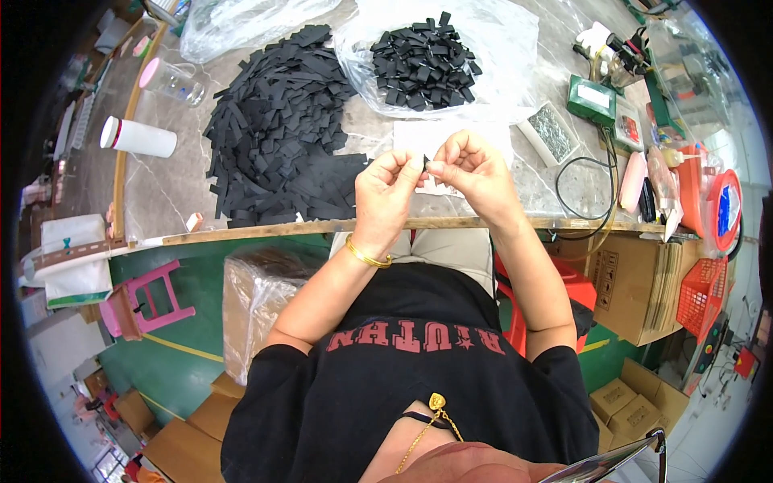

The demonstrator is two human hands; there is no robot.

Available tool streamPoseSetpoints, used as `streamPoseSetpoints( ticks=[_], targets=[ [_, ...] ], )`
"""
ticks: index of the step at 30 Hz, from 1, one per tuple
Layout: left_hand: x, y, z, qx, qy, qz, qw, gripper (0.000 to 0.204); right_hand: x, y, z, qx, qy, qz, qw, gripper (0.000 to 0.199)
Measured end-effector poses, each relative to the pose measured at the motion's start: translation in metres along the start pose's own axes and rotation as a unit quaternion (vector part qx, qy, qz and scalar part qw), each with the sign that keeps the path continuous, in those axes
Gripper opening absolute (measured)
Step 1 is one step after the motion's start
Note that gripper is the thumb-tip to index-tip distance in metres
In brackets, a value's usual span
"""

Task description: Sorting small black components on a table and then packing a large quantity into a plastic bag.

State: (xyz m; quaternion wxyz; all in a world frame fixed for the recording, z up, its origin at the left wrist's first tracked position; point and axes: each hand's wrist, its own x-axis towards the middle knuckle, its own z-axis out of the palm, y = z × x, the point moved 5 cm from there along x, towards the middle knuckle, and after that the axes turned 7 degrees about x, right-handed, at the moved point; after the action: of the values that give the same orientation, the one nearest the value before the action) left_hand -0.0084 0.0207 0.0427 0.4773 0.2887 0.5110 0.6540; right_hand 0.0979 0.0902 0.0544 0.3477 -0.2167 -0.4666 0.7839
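Above the table's near edge, my two hands meet in front of me. A small black strip (426, 163) is pinched between their fingertips, mostly hidden by them. My left hand (384, 191) holds it with thumb and forefinger, and my right hand (477, 179) grips its other side. Just left of my hands spreads a large heap of flat black strips (278, 133). Beyond them, a smaller pile of short, folded-looking black pieces (424, 66) lies on a clear plastic bag (509, 40). Under and behind my hands is a white sheet (493, 138).
A white tray of small metallic pieces (551, 135) sits to the right, near a green box (592, 100) with cables. A white tumbler (138, 137) and a clear jar (171, 82) lie at the left. Cardboard boxes (636, 290) and a pink stool (153, 299) stand below table height.
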Motion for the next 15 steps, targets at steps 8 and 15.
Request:
streamPoseSetpoints(
  ticks=[8,15],
  targets=[
    [-0.003,-0.011,-0.002,-0.016,0.032,0.023,0.999,0.01,-0.003,0.007,0.004,-0.076,0.099,-0.032,0.992,0.007],
    [-0.001,-0.011,-0.001,-0.072,-0.001,0.009,0.997,0.015,-0.008,0.006,0.0,-0.201,0.091,-0.032,0.975,0.009]
  ],
)
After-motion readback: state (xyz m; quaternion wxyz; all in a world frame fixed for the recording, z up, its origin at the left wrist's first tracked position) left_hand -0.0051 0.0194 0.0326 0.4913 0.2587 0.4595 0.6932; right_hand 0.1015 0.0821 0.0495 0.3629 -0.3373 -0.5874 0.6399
